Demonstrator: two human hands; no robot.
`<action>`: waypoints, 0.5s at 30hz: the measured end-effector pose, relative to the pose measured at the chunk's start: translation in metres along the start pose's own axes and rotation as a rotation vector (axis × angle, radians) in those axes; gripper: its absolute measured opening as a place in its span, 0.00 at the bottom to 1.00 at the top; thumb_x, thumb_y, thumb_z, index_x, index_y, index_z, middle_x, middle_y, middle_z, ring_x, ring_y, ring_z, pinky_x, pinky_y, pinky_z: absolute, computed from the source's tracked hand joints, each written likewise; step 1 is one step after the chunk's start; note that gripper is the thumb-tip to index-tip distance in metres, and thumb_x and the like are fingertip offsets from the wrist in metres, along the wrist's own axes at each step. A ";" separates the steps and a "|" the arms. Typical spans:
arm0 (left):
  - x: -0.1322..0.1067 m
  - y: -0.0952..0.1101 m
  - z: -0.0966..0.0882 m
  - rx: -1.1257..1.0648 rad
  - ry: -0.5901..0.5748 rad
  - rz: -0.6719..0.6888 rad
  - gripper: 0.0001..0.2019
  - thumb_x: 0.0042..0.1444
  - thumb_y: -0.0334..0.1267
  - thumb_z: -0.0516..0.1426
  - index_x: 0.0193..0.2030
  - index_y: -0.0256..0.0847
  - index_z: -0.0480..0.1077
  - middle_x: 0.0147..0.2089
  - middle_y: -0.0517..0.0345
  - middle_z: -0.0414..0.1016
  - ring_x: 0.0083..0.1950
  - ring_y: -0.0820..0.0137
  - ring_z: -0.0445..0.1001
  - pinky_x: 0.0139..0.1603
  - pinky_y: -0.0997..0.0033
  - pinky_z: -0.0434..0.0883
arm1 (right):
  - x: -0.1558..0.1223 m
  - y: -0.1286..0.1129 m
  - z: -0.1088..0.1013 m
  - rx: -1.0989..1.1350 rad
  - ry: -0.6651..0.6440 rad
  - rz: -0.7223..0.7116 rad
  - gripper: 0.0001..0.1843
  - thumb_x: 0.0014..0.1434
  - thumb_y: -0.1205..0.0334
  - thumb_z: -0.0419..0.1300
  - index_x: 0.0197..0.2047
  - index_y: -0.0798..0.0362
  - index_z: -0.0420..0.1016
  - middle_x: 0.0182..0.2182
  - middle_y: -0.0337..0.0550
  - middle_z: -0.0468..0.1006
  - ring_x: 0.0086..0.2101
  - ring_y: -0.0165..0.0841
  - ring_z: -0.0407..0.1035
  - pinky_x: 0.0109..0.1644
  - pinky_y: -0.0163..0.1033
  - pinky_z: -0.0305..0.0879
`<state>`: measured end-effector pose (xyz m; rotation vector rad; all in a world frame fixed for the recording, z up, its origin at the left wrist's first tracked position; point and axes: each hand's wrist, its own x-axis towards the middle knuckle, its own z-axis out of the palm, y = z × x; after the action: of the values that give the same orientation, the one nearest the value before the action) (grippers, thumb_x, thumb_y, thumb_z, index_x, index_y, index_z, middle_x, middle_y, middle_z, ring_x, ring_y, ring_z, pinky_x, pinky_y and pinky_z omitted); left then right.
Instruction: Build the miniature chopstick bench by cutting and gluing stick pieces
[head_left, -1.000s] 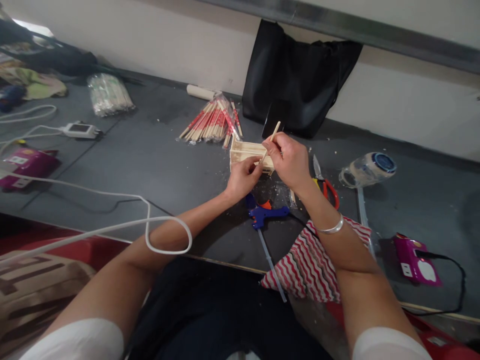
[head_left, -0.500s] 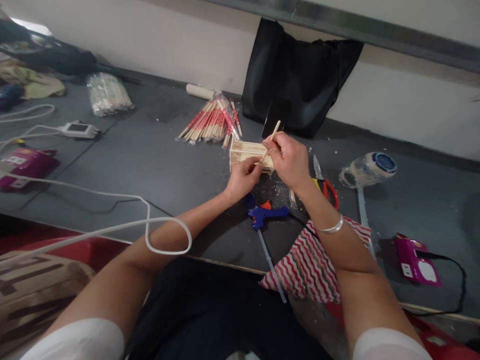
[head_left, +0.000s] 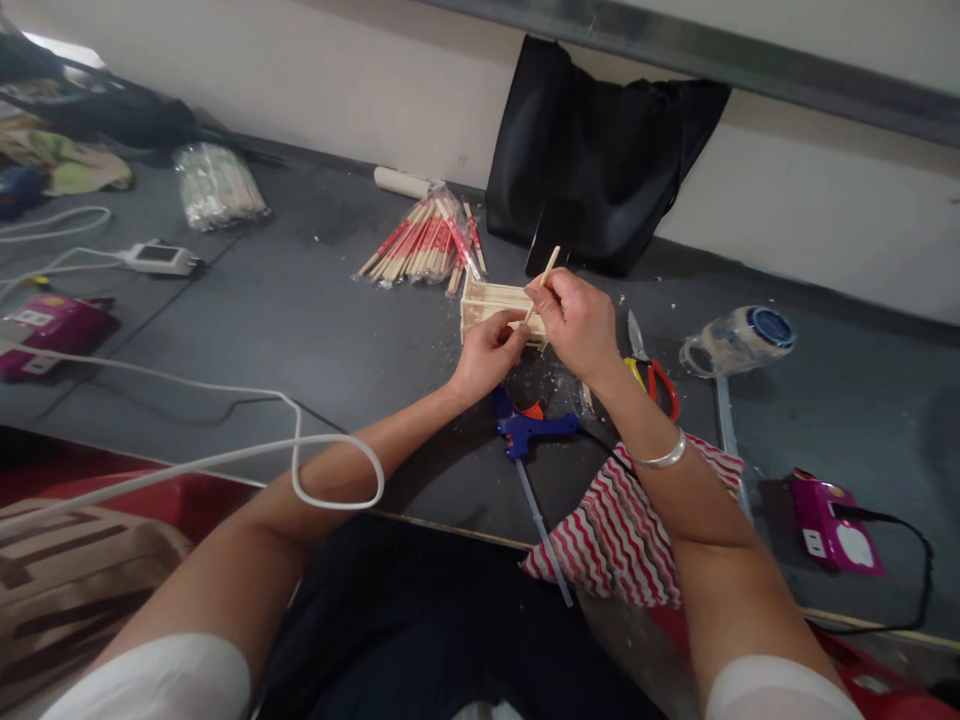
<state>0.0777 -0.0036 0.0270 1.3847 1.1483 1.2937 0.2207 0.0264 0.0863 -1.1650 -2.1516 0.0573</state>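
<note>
My right hand (head_left: 581, 318) is closed in a pinch around a thin pale wooden stick (head_left: 550, 264), whose upper end slants up past the fingers. At the stick's lower end, the thumb and fingertips of my left hand (head_left: 489, 352) press together on it. Just behind both hands is a small box-like frame of pale wooden sticks (head_left: 495, 295), its right part hidden by the fingers. A blue glue gun (head_left: 529, 428) with an orange trigger lies nearer to me, a clear glue stick (head_left: 541, 525) reaching out of its back.
Scissors (head_left: 651, 372) lie beside my right forearm, near a glass jar (head_left: 739, 340) on its side. Bagged chopsticks (head_left: 424, 240), a phone (head_left: 553, 237) and a black bag (head_left: 592, 150) are behind. A white cable (head_left: 330, 440) loops over my left forearm. A striped cloth (head_left: 622, 530) hangs at the edge.
The stick has slid down very slightly between my fingers. Both hands keep nearly the same place, and the things on the table have not moved.
</note>
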 end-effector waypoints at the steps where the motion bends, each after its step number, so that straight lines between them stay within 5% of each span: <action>1: 0.000 0.000 0.000 -0.001 -0.001 -0.004 0.08 0.64 0.33 0.57 0.46 0.37 0.75 0.16 0.71 0.64 0.18 0.78 0.65 0.22 0.79 0.65 | 0.000 0.000 -0.001 -0.003 -0.005 -0.002 0.19 0.75 0.49 0.50 0.40 0.49 0.75 0.36 0.43 0.83 0.37 0.36 0.77 0.41 0.39 0.67; 15: 0.002 -0.005 -0.001 0.100 0.017 0.021 0.08 0.64 0.33 0.58 0.45 0.35 0.77 0.18 0.68 0.68 0.19 0.77 0.66 0.23 0.78 0.65 | -0.001 -0.002 -0.006 0.011 0.034 0.005 0.21 0.75 0.46 0.48 0.40 0.48 0.75 0.35 0.43 0.82 0.36 0.35 0.76 0.40 0.39 0.68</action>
<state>0.0770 -0.0007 0.0225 1.4641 1.2274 1.2807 0.2235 0.0232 0.0914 -1.1570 -2.1165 0.0511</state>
